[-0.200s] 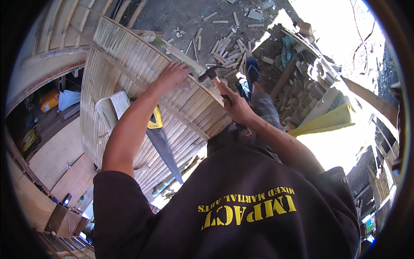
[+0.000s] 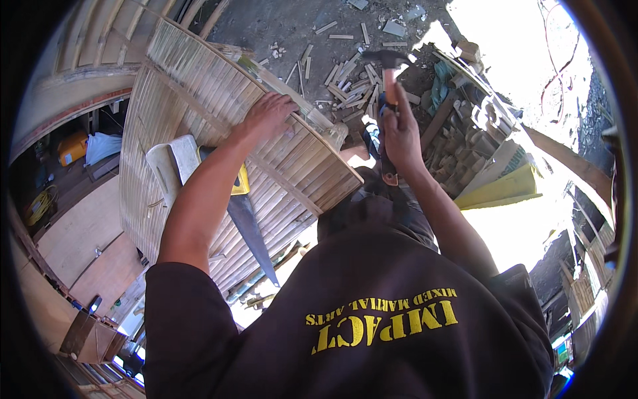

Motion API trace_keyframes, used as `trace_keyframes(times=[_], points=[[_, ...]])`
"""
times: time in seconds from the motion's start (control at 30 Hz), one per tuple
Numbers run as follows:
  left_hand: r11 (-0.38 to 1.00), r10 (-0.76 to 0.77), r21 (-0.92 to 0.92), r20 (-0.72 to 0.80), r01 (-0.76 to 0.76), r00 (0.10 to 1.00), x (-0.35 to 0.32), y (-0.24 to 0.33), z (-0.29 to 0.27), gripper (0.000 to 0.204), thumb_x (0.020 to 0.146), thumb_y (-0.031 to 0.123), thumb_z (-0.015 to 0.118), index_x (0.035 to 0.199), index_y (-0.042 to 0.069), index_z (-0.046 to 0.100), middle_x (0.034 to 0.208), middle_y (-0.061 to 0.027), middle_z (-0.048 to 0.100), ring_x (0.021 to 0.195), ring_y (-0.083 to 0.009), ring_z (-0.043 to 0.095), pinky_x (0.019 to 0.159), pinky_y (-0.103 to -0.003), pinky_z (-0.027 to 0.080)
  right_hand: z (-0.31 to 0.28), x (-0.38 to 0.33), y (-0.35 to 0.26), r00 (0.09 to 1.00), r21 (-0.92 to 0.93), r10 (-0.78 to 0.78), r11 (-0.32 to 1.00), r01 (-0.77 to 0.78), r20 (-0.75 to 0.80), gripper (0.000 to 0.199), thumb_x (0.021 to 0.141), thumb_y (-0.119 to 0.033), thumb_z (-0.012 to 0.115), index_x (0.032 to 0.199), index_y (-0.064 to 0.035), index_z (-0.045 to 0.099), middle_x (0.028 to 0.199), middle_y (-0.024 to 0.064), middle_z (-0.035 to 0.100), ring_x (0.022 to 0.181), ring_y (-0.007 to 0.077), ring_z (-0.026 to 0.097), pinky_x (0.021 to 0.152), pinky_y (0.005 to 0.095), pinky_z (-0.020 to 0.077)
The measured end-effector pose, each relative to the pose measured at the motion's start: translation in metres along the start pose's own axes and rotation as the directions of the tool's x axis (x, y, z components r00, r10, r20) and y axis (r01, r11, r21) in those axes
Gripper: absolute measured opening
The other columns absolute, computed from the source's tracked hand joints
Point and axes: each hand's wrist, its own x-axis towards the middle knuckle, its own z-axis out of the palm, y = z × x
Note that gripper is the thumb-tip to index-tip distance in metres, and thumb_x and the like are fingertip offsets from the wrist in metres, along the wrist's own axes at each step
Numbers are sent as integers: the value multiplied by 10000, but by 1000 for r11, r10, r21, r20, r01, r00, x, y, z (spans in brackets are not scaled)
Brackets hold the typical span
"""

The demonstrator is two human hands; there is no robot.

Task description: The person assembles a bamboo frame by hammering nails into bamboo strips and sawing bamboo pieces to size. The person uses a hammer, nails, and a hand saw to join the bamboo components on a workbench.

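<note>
A claw hammer with a dark head is held up in my right hand, its fingers wrapped round the handle. The hammer head is apart from the panel, over the ground beyond it. My left hand lies at the upper edge of a slatted bamboo panel, fingers bent over the wooden edge strip; whether it also pinches something small is hidden. A handsaw with a yellow handle lies on the panel, partly behind my left forearm. Beside it is a pale, curved piece whose kind I cannot tell.
Wood offcuts are scattered on the dirt ground beyond the panel. At the right stands a heap of cut pieces beside a yellow sheet. An orange case and a white bag are at the left.
My right hand has lifted the hammer up and to the right, away from the panel's edge. My left hand stays in nearly the same place on the panel.
</note>
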Motion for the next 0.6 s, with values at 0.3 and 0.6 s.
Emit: trace_keyframes(times=[0.3,0.6], points=[[966,-241,-178,-357,188,902,-40,38,1,802,793,192,782,1488,92,396,1338,-148,581,1274,-327,524,1128,-432,361,42,6,11,906,-342,28,930,131,422,594,961,-88,463,1544,-129,357,742,74,617,557,144,589,548,329,501],[495,-796,-753,-593,433,-122,-259,-67,56,187,912,101,614,1074,24,668,1036,-226,690,982,-413,659,865,-468,515,112,-12,-48,605,-334,133,913,233,785,593,977,-70,424,1555,-149,320,701,44,546,503,99,496,463,292,448]])
